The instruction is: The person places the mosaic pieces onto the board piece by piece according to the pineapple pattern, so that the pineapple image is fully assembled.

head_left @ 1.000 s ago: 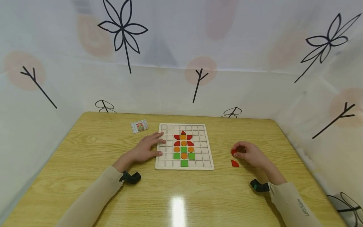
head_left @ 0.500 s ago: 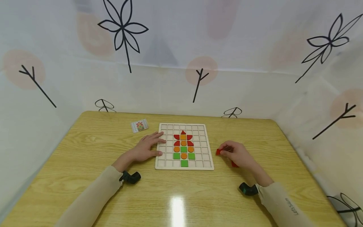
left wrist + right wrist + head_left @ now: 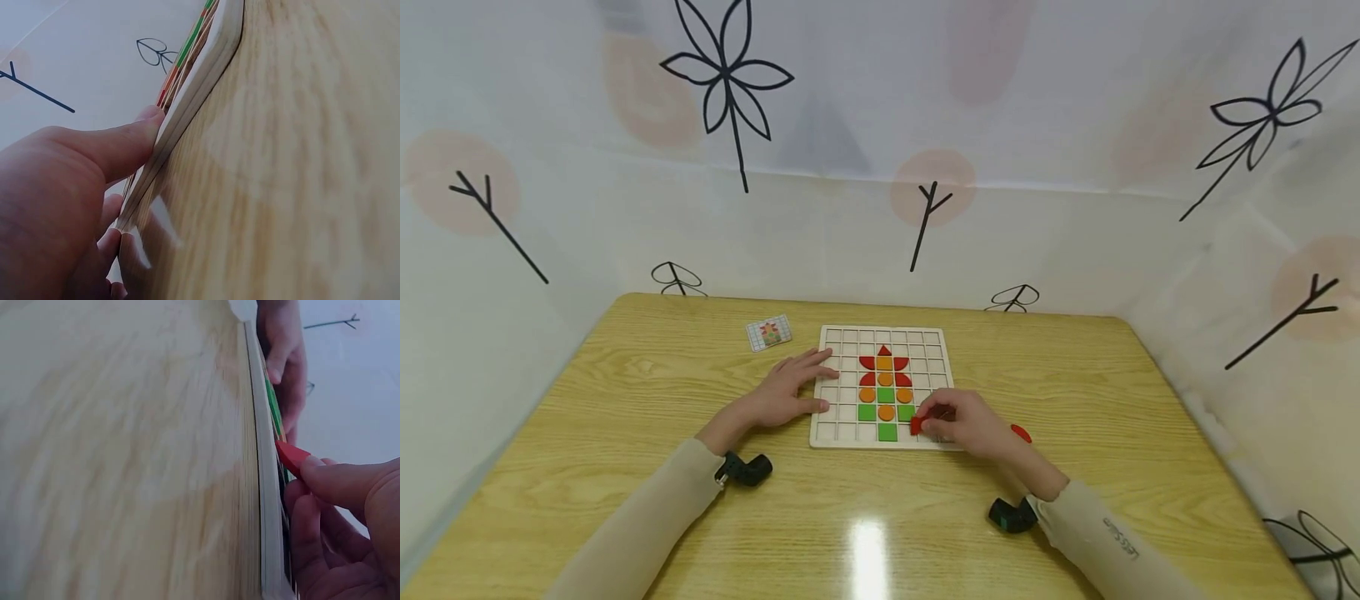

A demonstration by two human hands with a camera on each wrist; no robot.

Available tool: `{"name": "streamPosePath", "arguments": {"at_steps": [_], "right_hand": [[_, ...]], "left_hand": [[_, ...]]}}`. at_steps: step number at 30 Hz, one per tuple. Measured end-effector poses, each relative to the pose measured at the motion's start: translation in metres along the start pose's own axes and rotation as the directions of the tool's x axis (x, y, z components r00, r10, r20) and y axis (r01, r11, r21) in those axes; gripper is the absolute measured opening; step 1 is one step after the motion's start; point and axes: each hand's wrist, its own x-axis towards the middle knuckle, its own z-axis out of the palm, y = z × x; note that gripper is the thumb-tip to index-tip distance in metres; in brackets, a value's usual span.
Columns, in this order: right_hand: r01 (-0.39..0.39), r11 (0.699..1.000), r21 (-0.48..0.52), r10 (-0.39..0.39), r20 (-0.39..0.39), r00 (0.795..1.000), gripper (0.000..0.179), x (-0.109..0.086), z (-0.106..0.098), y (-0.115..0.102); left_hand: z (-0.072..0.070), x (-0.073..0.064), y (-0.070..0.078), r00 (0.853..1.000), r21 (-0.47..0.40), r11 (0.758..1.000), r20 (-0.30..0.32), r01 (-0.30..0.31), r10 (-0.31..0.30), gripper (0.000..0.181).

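Note:
A white grid board (image 3: 936, 350) lies mid-table, bearing a figure of coloured tiles. Red pieces sit at its top, such as a red triangle (image 3: 883, 351); orange circles (image 3: 887, 412) and green squares (image 3: 887, 432) fill the lower part. My left hand (image 3: 782, 392) rests on the board's left edge, fingers spread, thumb on the rim in the left wrist view. Over the lower right cells, my right hand (image 3: 970, 425) pinches a red tile (image 3: 291, 456) between thumb and fingers, beside the right-hand green square (image 3: 906, 412). The tile shows a pointed corner; my fingers cover the rest.
Another red tile (image 3: 1021, 433) lies on the wooden table (image 3: 820, 517), right of the board and just behind my right wrist. A small pattern card (image 3: 769, 333) with a similar figure lies at the board's upper left. A printed cloth (image 3: 820, 233) hangs behind the table.
My right hand has carried the red tile leftward from the right side of the table to over the board's lower right. My left hand has stayed at the board's left edge.

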Motion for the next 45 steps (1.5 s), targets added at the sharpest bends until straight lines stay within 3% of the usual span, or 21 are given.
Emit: {"name": "streamPosePath", "arguments": {"at_steps": [11,18,28,34,37,45], "right_hand": [[0.033,0.999,-0.024,-0.032,0.059,0.998,0.009,0.007,0.013,0.000],[0.065,0.998,0.000,-0.065,0.054,0.996,0.006,0.006,0.016,-0.007],[0.047,0.999,-0.014,-0.047,0.028,0.999,0.005,0.007,0.016,-0.001],[-0.059,0.996,0.065,0.057,0.029,0.998,0.009,0.004,0.002,0.001],[-0.097,0.994,0.056,0.097,0.005,0.995,0.010,0.000,-0.011,0.003],[-0.092,0.995,0.029,0.093,-0.065,0.994,0.013,-0.027,-0.054,0.021]], "left_hand": [[0.002,0.001,0.000,1.000,0.007,1.000,-0.007,-0.009,0.009,0.049],[0.001,0.000,-0.001,1.000,0.001,1.000,-0.001,0.009,-0.009,0.049],[0.001,0.000,-0.001,1.000,0.002,1.000,0.000,0.010,-0.010,0.049],[0.001,0.000,-0.001,1.000,0.014,1.000,0.000,0.009,-0.009,0.050],[0.001,0.000,0.000,1.000,0.010,1.000,0.008,0.014,-0.014,0.050],[0.001,0.000,0.000,1.000,0.004,1.000,0.011,0.015,-0.015,0.050]]}}
